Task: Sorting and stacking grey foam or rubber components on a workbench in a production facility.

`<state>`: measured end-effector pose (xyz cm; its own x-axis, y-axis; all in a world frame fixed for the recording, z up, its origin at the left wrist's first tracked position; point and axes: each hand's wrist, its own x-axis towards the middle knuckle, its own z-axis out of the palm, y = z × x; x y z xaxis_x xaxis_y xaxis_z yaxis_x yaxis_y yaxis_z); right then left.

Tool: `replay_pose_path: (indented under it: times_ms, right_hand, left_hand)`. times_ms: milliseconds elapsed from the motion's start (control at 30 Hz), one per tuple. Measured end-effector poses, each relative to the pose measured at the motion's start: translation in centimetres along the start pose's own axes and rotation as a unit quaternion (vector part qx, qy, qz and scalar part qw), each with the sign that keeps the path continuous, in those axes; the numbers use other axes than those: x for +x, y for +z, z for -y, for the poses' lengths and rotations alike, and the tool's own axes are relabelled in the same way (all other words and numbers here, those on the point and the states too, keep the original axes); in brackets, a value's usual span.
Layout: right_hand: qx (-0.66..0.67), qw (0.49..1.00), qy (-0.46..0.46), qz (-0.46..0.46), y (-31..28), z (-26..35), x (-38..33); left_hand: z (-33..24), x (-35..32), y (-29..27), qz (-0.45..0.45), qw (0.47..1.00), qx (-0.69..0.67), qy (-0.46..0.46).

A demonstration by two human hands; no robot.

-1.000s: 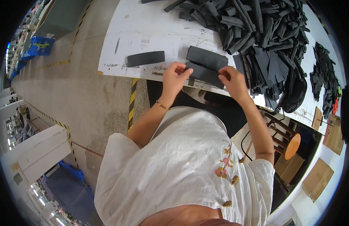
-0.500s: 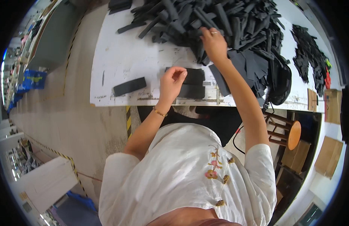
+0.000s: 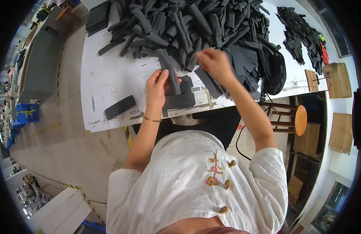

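Observation:
My left hand (image 3: 156,86) is closed around a rolled dark grey strip of sheet material (image 3: 169,70), thumb on top. The strip stands slanted above flat dark rectangles (image 3: 181,100) lying at the table's near edge. My right hand (image 3: 215,65) hovers to the right of it, at the near side of a large heap of similar curled strips (image 3: 180,27). Motion smears its fingers, so whether they hold anything cannot be made out. A single dark strip (image 3: 120,107) lies apart on the left of the white table (image 3: 98,74).
Flat dark sheets (image 3: 243,64) and a black bag (image 3: 274,72) lie right of the heap. A neat stack (image 3: 98,18) stands at the far left corner. More dark scraps (image 3: 299,35) lie far right. A wooden stool (image 3: 300,120) stands beside the table.
My left hand has come to hold a rolled strip above the flat rectangles. My right hand has drawn back from within the heap toward its near side. The whole view has shifted slightly.

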<state>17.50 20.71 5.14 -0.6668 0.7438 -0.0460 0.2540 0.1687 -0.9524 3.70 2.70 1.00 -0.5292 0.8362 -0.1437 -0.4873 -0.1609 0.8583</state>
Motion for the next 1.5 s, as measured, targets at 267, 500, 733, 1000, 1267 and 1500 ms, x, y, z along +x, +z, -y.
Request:
replay_pose_path:
  times_ms: [267,500,733,1000,1267,1500]
  right_hand:
    - [-0.7,0.683,-0.09,-0.187,-10.1,-12.4,3.0]
    - [-0.742,0.654,-0.125,-0.077,-9.3,-10.5,2.9]
    - [-0.694,0.699,-0.17,-0.042,-11.6,-10.5,1.5]
    - [-0.55,0.817,-0.163,-0.064,-12.2,-10.4,1.0]
    - [-0.61,0.773,-0.167,0.049,-14.1,-9.9,1.5]
    - [-0.493,0.858,-0.114,0.089,-16.0,-9.5,1.1]
  left_hand:
    - [0.2,0.2,0.4,-0.08,0.993,-0.078,-0.023]
    - [1.1,-0.2,-2.4,-0.063,0.983,-0.167,-0.033]
    - [0.3,-0.3,-3.1,-0.056,0.964,-0.256,-0.053]
    - [0.5,-1.0,-3.2,-0.079,0.96,-0.258,-0.078]
    - [0.8,-1.3,-3.8,-0.074,0.962,-0.249,-0.079]
    - [0.6,-1.3,-2.9,-0.049,0.961,-0.261,-0.074]
